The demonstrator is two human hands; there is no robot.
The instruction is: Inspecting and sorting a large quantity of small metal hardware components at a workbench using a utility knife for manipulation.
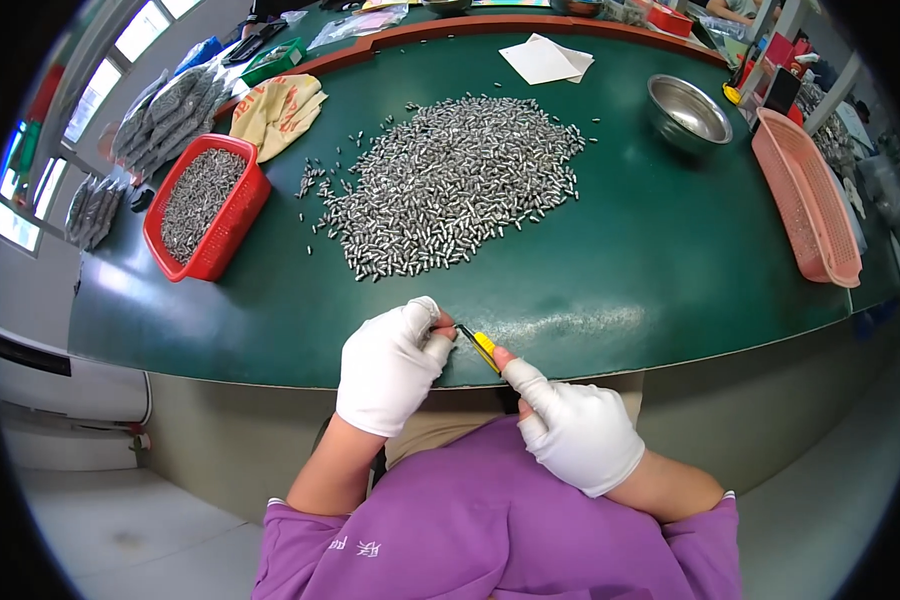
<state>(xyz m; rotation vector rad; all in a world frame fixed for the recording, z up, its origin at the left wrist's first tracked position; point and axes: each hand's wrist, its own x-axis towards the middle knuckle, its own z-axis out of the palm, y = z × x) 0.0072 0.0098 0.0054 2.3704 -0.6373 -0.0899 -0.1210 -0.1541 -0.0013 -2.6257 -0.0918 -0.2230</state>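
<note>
In my right hand (585, 430), a slim yellow and black cutter-like tool (486, 346) is gripped near its lower end, its dark tip angled up and to the left. My left hand (388, 368) is closed in a pinch at that tip; whatever lies between the thumb and finger is too small and too covered to name. Both hands wear white gloves with bare fingertips, and they meet above the table's near edge. Beyond them a broad heap of small, shiny metal cylindrical parts (450, 190) spreads over the green table (660, 270).
At the left stands a red basket (257, 190) full of similar parts, near a cream cloth bag (280, 112) and grey filled plastic bags (165, 120). White papers (538, 60) lie at the back. A metal bowl (715, 125) and a pink basket (815, 215) are on the right.
</note>
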